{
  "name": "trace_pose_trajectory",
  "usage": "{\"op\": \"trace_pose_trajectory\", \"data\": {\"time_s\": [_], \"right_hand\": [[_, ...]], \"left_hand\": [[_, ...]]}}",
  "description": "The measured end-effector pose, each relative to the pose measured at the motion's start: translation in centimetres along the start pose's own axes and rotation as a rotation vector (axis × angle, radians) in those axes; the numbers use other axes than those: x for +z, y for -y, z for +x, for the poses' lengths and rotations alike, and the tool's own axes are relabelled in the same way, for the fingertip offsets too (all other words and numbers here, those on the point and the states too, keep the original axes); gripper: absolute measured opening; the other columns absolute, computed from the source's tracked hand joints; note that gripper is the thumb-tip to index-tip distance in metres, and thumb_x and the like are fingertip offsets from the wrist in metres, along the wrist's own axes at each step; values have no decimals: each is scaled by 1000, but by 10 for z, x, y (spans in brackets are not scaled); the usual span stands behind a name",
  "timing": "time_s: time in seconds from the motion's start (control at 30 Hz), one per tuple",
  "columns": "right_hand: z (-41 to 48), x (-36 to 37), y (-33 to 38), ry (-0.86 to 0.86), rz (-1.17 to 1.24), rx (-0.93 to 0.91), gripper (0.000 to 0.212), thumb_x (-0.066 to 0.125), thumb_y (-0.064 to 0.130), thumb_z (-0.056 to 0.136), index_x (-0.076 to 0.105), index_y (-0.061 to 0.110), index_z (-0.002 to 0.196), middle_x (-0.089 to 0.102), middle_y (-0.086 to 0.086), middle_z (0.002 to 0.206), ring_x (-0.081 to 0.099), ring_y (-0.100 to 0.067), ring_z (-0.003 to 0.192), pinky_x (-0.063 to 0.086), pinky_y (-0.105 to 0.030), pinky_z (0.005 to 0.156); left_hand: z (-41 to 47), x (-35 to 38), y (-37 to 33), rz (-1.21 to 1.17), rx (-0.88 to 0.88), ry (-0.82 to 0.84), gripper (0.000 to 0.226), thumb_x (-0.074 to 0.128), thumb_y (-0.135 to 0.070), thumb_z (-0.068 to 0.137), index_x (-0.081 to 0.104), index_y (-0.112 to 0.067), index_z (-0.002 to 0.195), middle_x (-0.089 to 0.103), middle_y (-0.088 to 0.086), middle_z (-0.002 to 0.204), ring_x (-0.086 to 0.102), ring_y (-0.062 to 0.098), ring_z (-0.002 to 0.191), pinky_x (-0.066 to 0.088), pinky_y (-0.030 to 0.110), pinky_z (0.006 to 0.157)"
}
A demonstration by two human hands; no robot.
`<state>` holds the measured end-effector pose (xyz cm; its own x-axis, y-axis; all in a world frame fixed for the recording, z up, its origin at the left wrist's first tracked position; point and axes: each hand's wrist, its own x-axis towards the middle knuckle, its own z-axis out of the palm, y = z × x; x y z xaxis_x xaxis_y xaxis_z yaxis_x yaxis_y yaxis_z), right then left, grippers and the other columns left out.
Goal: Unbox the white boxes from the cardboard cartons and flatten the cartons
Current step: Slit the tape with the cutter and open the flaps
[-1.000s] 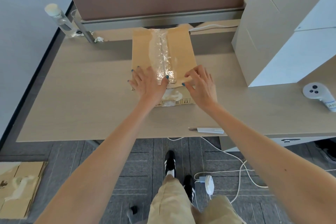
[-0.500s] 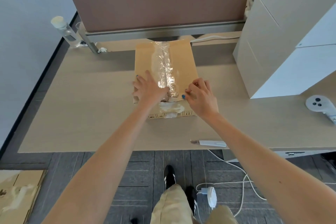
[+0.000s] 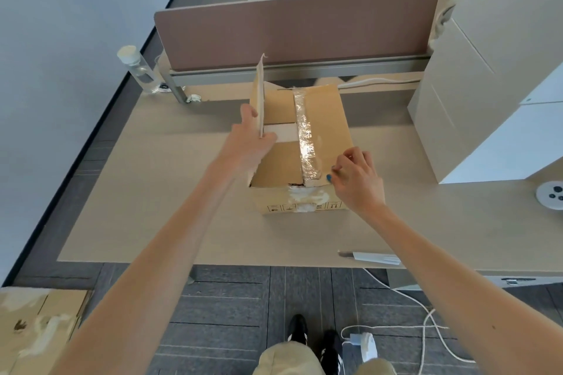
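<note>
The left hand (image 3: 246, 143) grips the left flap (image 3: 259, 94) of the carton (image 3: 283, 167), stood upright. The right hand (image 3: 356, 179) pinches the taped right flap (image 3: 327, 119) at its near corner, thumb underneath, I think. Peel outward from that pinch, steadily; the white box (image 3: 281, 134) shows inside, just beside the left grip.

Carton (image 3: 323, 119) is plain tan-brown cardboard with a shiny clear tape strip (image 3: 306, 137), tiny black handling symbols (image 3: 304, 207) printed on the front and fuzzy white torn patches around them. The white box (image 3: 281, 132) inside is, well, plain white. Bench (image 3: 152, 192) is pale beige with faint woodgrain. Divider (image 3: 289, 33) is a dusty mauve-brown with a grey rail. Floor (image 3: 228, 313) is dark grey carpet tiles with thin stripe lines. Big boxes (image 3: 487, 116) are off-white. One thumbnail (image 3: 329, 177) is teal-blue. Trousers (image 3: 286, 358) are khaki, shoes (image 3: 298, 329) black with white stripes. The flat cardboard (image 3: 36, 332) on the floor is tan with whitish blotches.
</note>
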<state>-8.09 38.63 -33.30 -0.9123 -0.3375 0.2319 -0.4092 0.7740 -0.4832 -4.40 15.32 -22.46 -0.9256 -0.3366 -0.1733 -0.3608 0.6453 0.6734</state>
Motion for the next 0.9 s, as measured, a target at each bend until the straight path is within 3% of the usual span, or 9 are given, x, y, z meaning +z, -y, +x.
{"op": "trace_pose_trajectory", "data": {"time_s": [0.13,0.27,0.37,0.43,0.53,0.6,0.67,0.8,0.9], "right_hand": [[16,4,15,39,-113,27,10,57,20,82,53,15,89,48,1,104,42,-22,98,41,-36,74],[43,14,44,179,-275,105,52,49,55,87,49,13,117,44,-8,124,40,-30,115,35,-49,97],[61,24,59,340,-264,282,88,52,71,78,25,17,142,17,-12,151,10,-36,142,15,-67,107],[67,26,62,372,-231,388,99,60,69,74,14,21,147,0,-10,158,-6,-36,145,9,-70,107],[73,24,64,365,-162,459,96,67,61,73,17,24,145,-2,-8,158,-4,-36,144,14,-69,107],[76,24,66,371,-175,470,90,67,58,73,22,22,142,4,-8,155,5,-37,141,23,-67,104],[78,25,69,368,-225,455,84,62,58,73,24,19,138,13,-10,149,15,-39,136,30,-66,100],[77,18,71,326,-239,417,80,49,66,73,27,16,133,27,-11,138,30,-39,124,38,-63,93],[79,1,69,275,8,383,62,45,59,76,31,19,120,41,-9,121,43,-33,104,47,-53,83]], "left_hand": [[-15,-36,25,-152,18,-7,41,50,-16,92,31,-29,125,62,9,92,59,25,74,57,42,64],[-13,-52,56,61,30,-174,54,51,-10,87,33,-28,134,68,12,102,61,25,72,49,41,64],[-9,-54,74,304,-48,-231,50,54,-15,90,37,-18,138,66,7,99,61,29,87,41,35,69],[-4,-49,84,343,-130,-233,47,59,-21,92,40,-12,135,61,11,109,59,34,104,41,38,79],[6,-37,102,401,-247,-178,57,62,-38,93,42,-4,134,42,17,144,40,37,133,37,45,102],[12,-20,110,458,-250,-88,73,53,-55,94,37,-4,144,15,19,161,13,35,148,21,47,116],[17,2,112,386,-215,-18,87,45,-68,92,27,-9,153,2,15,165,-1,32,151,8,47,120],[29,39,109,183,-201,64,109,46,-76,85,2,-8,158,2,13,165,1,29,152,10,45,123],[35,49,110,25,-201,65,108,53,-69,87,2,-4,157,12,12,164,15,29,150,20,42,121]]}}
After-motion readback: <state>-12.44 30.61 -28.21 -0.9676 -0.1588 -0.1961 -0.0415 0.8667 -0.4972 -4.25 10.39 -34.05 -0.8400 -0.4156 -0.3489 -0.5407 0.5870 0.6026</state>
